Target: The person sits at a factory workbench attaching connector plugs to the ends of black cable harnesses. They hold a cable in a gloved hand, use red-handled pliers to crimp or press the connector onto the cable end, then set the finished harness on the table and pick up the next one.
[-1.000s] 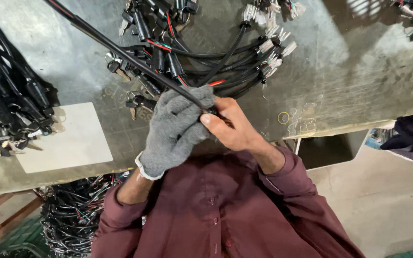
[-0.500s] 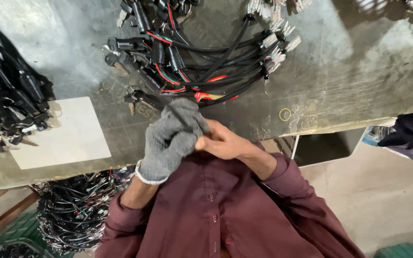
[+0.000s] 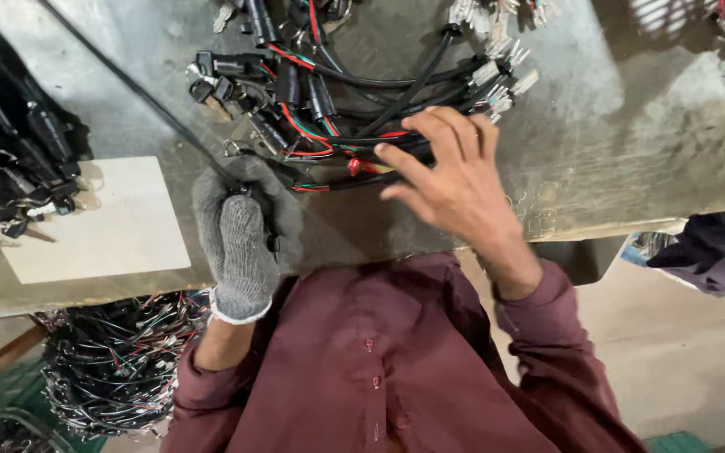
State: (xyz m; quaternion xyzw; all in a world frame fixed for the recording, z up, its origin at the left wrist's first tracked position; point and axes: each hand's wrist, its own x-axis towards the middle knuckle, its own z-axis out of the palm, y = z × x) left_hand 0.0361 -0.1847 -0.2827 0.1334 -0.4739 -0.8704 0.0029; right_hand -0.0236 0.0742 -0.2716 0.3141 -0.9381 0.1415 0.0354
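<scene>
The left hand [image 3: 241,239], in a grey knit glove, is curled tight into a fist around a black cable [image 3: 140,92]; the cable leaves the top of the fist and runs up and left across the table [image 3: 631,126], taut and straight, to the upper edge of the view. A dark bit of the cable or its plug shows at the thumb side of the fist, too dim to make out. The right hand [image 3: 455,180] is bare and spread wide, fingers [image 3: 442,130] stretched apart and laid on a bundle of wires [image 3: 354,109]; whether any finger has closed on a wire cannot be told. The bundle lies just above both hands on the grey metal table: black leads with red and green strands, black connectors at its left end, small pale plugs at its upper right. Left of the gloved hand a white sheet [image 3: 102,222] lies flat, and beyond it a heap of black cables [image 3: 10,151] reaches the left edge. Under the table edge, lower left, sits a coil of wires [image 3: 119,361]. A dark sleeve [image 3: 715,256] of another person shows at the right.
</scene>
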